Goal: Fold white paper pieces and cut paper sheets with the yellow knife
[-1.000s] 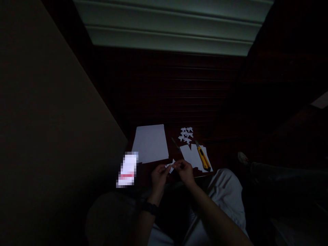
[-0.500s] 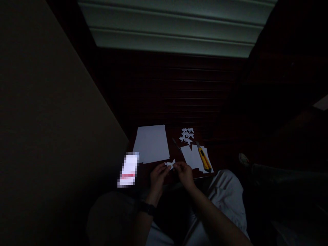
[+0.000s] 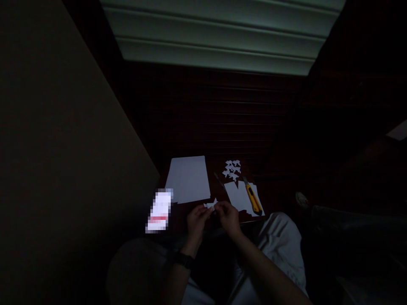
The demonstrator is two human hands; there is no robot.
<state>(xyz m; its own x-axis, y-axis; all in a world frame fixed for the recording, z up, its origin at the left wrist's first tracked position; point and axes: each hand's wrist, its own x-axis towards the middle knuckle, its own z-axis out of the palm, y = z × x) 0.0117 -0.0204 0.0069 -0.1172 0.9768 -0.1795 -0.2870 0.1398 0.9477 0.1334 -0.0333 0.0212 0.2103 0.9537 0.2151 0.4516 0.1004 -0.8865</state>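
Note:
Between my two hands is a small folded white paper figure (image 3: 210, 205) with pointed corners. My left hand (image 3: 197, 219) pinches its left and lower side. From the right, the fingers of my right hand (image 3: 228, 215) are closed on its other side. Several similar folded paper figures (image 3: 232, 169) lie in a cluster at the back of the small dark table. Cut white paper pieces (image 3: 235, 195) lie to the right of my hands, with a yellow utility knife (image 3: 253, 199) on top. A thin dark tool (image 3: 218, 179), its kind unclear, lies left of these pieces.
A stack of white paper sheets (image 3: 188, 180) covers the table's left part. A bright blurred-out object (image 3: 160, 212) sits at the left edge. Behind the table rises a dark slatted panel (image 3: 241, 118); a wall (image 3: 79, 148) stands on the left. Another person's shoe (image 3: 302, 199) shows at the right.
My hands stay in nearly the same place, with fingers shifted slightly on the paper figure. The whole view has moved a little; the things on the table lie as before.

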